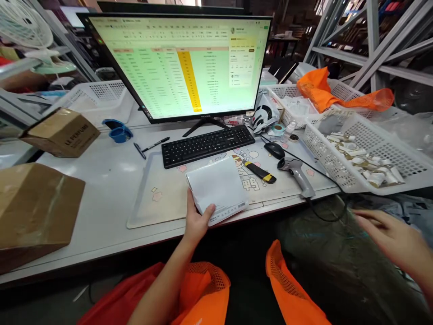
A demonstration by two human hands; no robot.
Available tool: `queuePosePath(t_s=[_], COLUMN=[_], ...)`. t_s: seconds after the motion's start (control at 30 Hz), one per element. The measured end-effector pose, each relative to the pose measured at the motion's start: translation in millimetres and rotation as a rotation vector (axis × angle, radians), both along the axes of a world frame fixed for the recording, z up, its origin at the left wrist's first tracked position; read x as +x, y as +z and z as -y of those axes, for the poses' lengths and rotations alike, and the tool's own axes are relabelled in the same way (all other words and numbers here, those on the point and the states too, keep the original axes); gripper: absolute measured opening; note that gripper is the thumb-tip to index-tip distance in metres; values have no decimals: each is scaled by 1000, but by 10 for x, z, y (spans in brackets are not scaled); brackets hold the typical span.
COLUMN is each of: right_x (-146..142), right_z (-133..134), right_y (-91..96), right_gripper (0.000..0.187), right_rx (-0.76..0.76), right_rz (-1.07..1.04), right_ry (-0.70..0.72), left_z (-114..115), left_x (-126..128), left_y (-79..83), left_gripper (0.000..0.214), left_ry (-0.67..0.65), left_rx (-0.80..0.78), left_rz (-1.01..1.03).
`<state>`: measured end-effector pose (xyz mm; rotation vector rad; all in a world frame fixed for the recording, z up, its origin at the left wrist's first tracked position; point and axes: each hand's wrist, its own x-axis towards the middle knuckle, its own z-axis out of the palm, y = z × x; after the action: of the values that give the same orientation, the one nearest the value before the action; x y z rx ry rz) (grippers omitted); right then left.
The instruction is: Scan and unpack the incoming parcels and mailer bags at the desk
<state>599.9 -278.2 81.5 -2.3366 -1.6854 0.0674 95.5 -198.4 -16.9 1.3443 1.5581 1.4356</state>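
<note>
My left hand point(197, 217) grips the near edge of a white paper packet point(218, 187), thumb on top, holding it over the desk mat point(158, 198) near the desk's front edge. My right hand point(389, 232) hovers low at the right, below the desk edge, over a dark plastic bag point(324, 253); its fingers are spread and it holds nothing, slightly blurred. A black keyboard point(206, 144) lies just beyond the packet.
A monitor point(182, 63) with a spreadsheet stands at the back. A barcode scanner point(297, 174), mouse point(274, 150) and yellow-black utility knife point(260, 171) lie right of the packet. White baskets point(358, 153) hold small tubes. Cardboard boxes point(37, 212) sit left. Orange mesh fabric point(203, 289) lies on my lap.
</note>
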Motion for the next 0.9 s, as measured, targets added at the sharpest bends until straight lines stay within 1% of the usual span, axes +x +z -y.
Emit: queuePosePath(t_s=[0.03, 0.07, 0.1, 0.13, 0.17, 0.23, 0.27, 0.3, 0.37, 0.43, 0.47, 0.53, 0.63, 0.7, 0.73, 0.8, 0.83, 0.9], right_x=[-133, -284, -437, -579, -697, -834, -854, -854, -849, -948, -1067, -1449, -2210, -2638, -2786, -2921, -2910, -2758], right_z=[-203, -457, -738, -1023, -1287, -1683, -1794, -1845, -1779, -1543, -1388, -1061, -691, -583, -567, -579, -594, -629], right_y=[-97, -196, -291, -375, -443, -518, -522, -504, -421, -311, -257, -169, -105, -109, -122, -155, -171, -196], right_gripper=[51, 62, 73, 81, 82, 68, 58, 49, 42, 44, 46, 53, 56, 52, 49, 45, 47, 53], right_rx=[-31, -43, -39, -78, -125, -184, -180, -151, -74, -38, -60, -143, -251, -279, -288, -288, -274, -211], right_rz=[-49, -68, -52, -41, -56, -99, -153, -223, -404, -664, -781, -950, -985, -995, -988, -967, -965, -984], right_ry=[41, 81, 77, 58, 33, -41, -72, -96, -85, 24, 95, 251, 511, 624, 653, 663, 661, 639], left_z=[32, 62, 92, 126, 163, 245, 286, 322, 370, 382, 377, 359, 345, 352, 361, 383, 393, 410], left_x=[-12, -52, -121, -216, -332, -595, -723, -836, -992, -1041, -1032, -979, -893, -867, -864, -871, -877, -890], left_y=[-28, -52, -71, -87, -99, -121, -133, -147, -183, -224, -243, -279, -334, -382, -409, -467, -496, -549], left_gripper=[113, 116, 119, 122, 125, 129, 129, 128, 125, 123, 124, 125, 125, 127, 128, 131, 133, 137], left_ry=[53, 108, 164, 218, 271, 363, 398, 426, 461, 474, 481, 483, 465, 466, 481, 518, 525, 522], left_rx=[43, 80, 110, 136, 160, 206, 222, 233, 246, 255, 261, 267, 254, 245, 242, 226, 212, 180], left_rz=[21, 36, 43, 41, 30, -12, -37, -57, -79, -79, -81, -101, -149, -183, -203, -224, -219, -184])
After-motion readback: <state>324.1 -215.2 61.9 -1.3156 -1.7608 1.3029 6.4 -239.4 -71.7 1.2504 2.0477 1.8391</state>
